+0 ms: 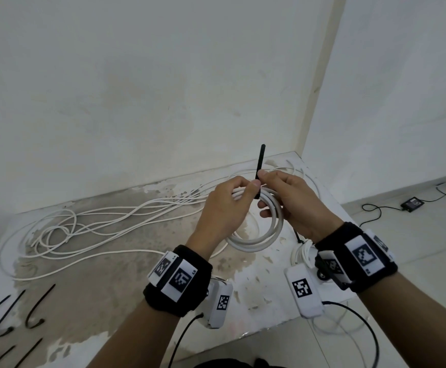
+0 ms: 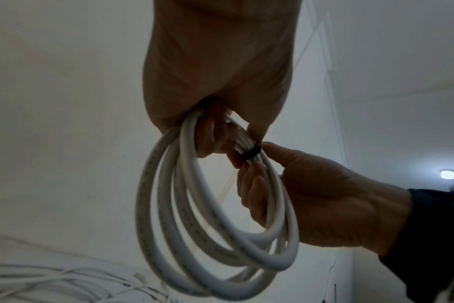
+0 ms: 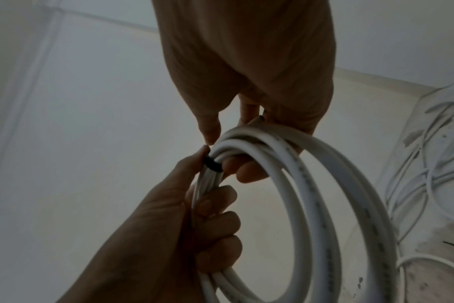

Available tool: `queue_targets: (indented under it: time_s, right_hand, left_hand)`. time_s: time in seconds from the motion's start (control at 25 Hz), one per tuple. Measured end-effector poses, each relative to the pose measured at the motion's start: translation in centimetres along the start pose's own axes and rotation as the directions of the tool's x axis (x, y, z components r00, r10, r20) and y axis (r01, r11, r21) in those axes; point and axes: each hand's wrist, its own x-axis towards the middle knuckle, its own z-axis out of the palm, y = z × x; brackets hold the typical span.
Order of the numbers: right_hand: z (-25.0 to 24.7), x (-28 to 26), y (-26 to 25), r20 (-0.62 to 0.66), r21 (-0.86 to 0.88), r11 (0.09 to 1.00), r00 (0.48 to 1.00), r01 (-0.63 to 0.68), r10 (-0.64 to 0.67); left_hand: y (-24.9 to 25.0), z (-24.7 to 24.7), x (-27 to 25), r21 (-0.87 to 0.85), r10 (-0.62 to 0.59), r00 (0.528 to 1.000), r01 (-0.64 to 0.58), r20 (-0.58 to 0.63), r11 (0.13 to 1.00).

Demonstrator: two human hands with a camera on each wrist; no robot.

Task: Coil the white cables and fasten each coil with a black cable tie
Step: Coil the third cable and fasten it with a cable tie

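A coil of white cable (image 1: 267, 235) hangs above the table between both hands. My left hand (image 1: 243, 192) grips the top of the coil, fingers curled round the bundled strands. A black cable tie (image 1: 261, 160) is wrapped round the bundle, and its free tail sticks straight up. My right hand (image 1: 263, 174) pinches that tail just above the bundle, its other fingers resting inside the coil. In the left wrist view the tie (image 2: 250, 152) shows as a dark band round the coil (image 2: 220, 225). The right wrist view shows the same band (image 3: 213, 165) on the coil (image 3: 324, 205).
Loose white cables (image 1: 97, 221) sprawl across the stained table (image 1: 136, 301) toward the wall. Several spare black ties (image 1: 36, 306) lie at the lower left. A small white coil (image 1: 300, 252) sits under my right wrist. On the floor at the right lies a black device (image 1: 413, 203) with cords.
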Motion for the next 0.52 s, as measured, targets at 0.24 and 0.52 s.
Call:
queue_targets:
  time_s: [0.24, 0.52]
  right_hand:
    - [-0.33, 0.64, 0.02, -0.047, 0.052, 0.991, 0.991, -0.121, 0.123]
    - [0.55, 0.57, 0.16, -0.132, 0.012, 1.0, 0.991, -0.013, 0.014]
  left_hand:
    - [0.35, -0.3, -0.12, -0.189, 0.093, 0.986, -0.066, 0.136, 0.98]
    - [0.48, -0.25, 0.08, -0.222, 0.155, 0.983, -0.129, 0.103, 0.966]
